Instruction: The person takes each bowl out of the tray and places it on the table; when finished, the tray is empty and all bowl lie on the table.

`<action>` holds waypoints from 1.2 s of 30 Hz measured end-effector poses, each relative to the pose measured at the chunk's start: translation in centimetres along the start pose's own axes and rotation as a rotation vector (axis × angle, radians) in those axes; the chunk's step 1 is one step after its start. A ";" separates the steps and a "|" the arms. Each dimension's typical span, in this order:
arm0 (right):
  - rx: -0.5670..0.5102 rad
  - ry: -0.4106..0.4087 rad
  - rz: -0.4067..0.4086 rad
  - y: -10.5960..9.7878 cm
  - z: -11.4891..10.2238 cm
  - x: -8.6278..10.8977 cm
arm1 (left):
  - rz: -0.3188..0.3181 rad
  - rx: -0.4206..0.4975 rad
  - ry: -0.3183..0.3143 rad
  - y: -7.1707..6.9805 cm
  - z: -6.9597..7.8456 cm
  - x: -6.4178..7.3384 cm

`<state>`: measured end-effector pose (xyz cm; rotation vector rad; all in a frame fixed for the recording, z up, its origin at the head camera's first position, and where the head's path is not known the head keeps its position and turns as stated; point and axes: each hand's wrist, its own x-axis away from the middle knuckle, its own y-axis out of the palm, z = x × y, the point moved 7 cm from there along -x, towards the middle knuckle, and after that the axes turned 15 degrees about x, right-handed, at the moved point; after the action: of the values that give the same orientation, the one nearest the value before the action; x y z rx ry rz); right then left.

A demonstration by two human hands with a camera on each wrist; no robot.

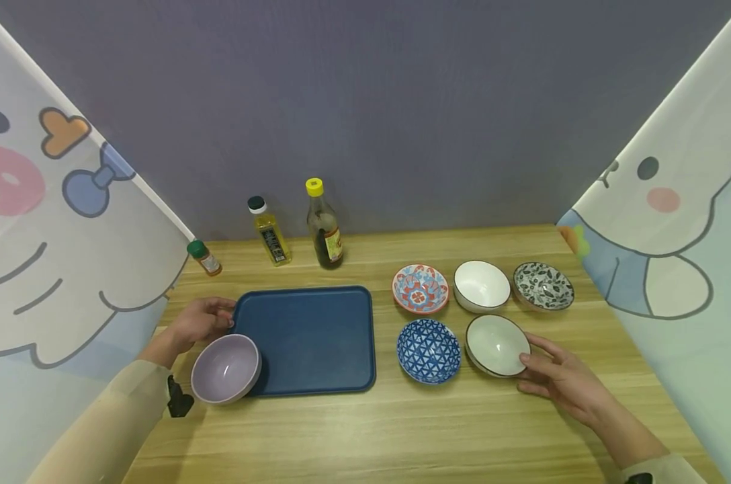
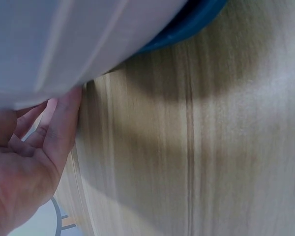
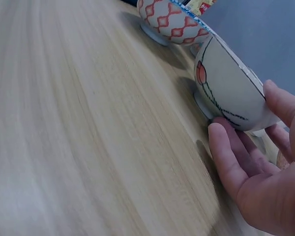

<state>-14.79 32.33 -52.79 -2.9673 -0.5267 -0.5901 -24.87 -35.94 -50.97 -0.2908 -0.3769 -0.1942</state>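
Note:
My left hand [image 1: 205,319] is at the left edge of the dark blue tray [image 1: 317,339], its thumb and fingers bent at the rim. In the left wrist view the purple bowl [image 2: 69,44] hides those fingertips. That purple bowl [image 1: 226,370] overlaps the tray's near left corner, close to my left wrist. On the right, my right hand [image 1: 559,376] holds a white bowl [image 1: 497,345] with a dark rim. In the right wrist view the thumb lies at the rim and fingers reach under the side of this white bowl [image 3: 231,88], which has a red flower painted outside.
Around the held bowl stand a blue patterned bowl [image 1: 428,351], a red-and-blue patterned bowl [image 1: 420,289], another white bowl [image 1: 482,286] and a leaf-patterned bowl [image 1: 543,286]. Behind the tray are a dark sauce bottle [image 1: 326,232], an oil bottle [image 1: 271,235] and a small green-capped jar [image 1: 205,259].

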 end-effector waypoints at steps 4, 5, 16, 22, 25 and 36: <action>0.037 -0.031 -0.020 -0.4 -0.4 0.0 | 0.005 -0.004 0.001 0.1 0.1 0.0; 0.052 -0.035 -0.025 -0.5 -0.5 -0.1 | 0.002 -0.007 0.000 0.1 0.1 -0.1; 0.338 -0.022 0.076 -2.1 -2.9 -0.5 | 0.012 -0.025 -0.013 0.0 0.4 -0.2; 0.421 -0.081 0.126 -2.8 -5.1 -0.7 | 0.004 -0.030 -0.020 0.1 0.2 -0.1; 0.474 -0.102 0.131 -2.9 -6.4 -0.8 | 0.002 -0.031 -0.015 0.1 0.2 -0.1; 0.585 -0.145 0.105 -0.4 -11.9 -2.6 | 0.007 -0.029 -0.020 0.0 0.1 -0.3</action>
<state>-21.42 30.30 -42.77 -2.4651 -0.4522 -0.1668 -25.12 -35.87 -51.02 -0.3224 -0.3927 -0.1897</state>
